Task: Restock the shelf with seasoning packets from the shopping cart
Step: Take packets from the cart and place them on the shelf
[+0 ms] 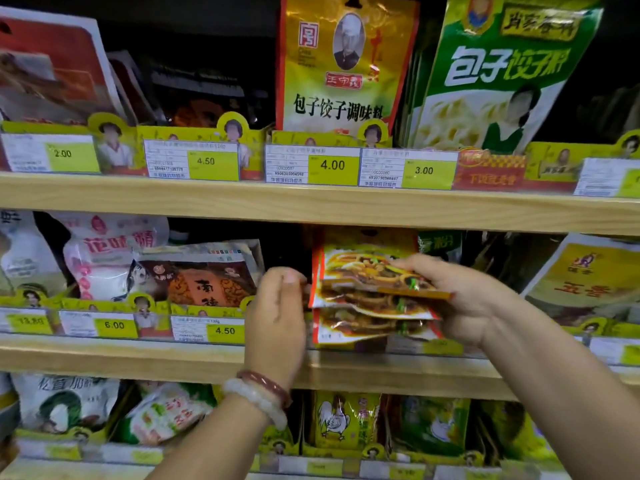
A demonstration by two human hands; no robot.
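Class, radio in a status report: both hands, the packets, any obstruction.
Right hand grips seasoning packets at the middle shelf. Left hand pinches their left edge. Packets not yet seated. No obstruction visible.

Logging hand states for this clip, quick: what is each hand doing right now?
Left hand: fingers curled, pinching the left edge of the seasoning packets.
Right hand: gripping the same seasoning packets from the right side.

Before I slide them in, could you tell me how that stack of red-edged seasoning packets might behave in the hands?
The seasoning packets look thin and flat, so probably floppy and light. Their glossy film may be slippery; they already sit fanned out of line. The right hand grips one end and the left hand pinches the other, which should limit sagging.
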